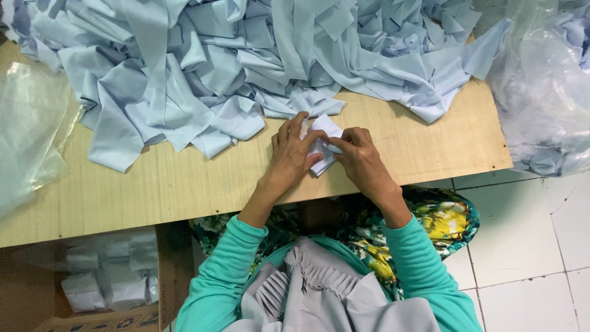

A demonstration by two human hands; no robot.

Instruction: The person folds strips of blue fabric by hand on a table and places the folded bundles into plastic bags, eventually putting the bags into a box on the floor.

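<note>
**Head view: two hands fold a small pale cloth piece at the table's near edge**

Nearest the camera, teal sleeves (424, 270) reach forward over a grey pleated cloth (319, 295) and a flowered garment (442, 221) of green and yellow. At the near left, under the table, an open cardboard box (166, 270) holds wrapped white bundles (110, 286). White floor tiles (528, 246) show at the near right.

Past the sleeves, both hands meet at the near edge of the wooden table (184, 184). The left hand (289, 157) lies with its fingers spread narrowly over the left side of a small white cloth piece (324, 138), its thumb pressed on the fabric. The right hand (359, 157) pinches the same piece from the right, thumb and forefinger closed on a fold. The cloth piece rests on the table between the two hands, partly covered by them, with its upper corner sticking out toward the far side.

Just beyond the hands, a large heap of pale blue cloth cuttings (215, 67) covers the far part of the table from left to right, its nearest pieces lying just beside the folded piece. A clear plastic sheet (31, 129) hangs over the table's left end. At the far right, off the table's edge, a clear plastic bag (544, 98) holds more pale cloth.
</note>
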